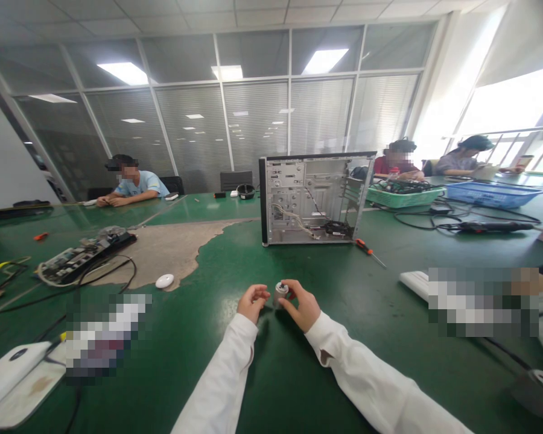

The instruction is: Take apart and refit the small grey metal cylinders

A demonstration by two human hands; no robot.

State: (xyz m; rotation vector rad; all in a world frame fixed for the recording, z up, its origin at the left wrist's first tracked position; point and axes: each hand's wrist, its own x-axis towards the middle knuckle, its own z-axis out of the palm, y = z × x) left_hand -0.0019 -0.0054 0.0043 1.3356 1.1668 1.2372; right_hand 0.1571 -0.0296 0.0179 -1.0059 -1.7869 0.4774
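My right hand (301,304) is curled around a small grey cylindrical part (280,293) just above the green table (235,361). Beside it, my left hand (252,301) has its fingers curled, the fingertips close to the same part; whether it pinches anything I cannot tell. Both arms wear white sleeves. An open silver computer case (311,199) stands upright farther back, its inside facing me, with loose cables at the bottom. An orange-handled screwdriver (368,249) lies at the case's right front corner.
A circuit board with cables (84,253) lies at left near a white round object (165,281). Green (402,196) and blue (493,194) baskets and a black cabled tool (493,227) sit at right. Three people sit along the far side. A worn bare patch (172,247) marks the tabletop.
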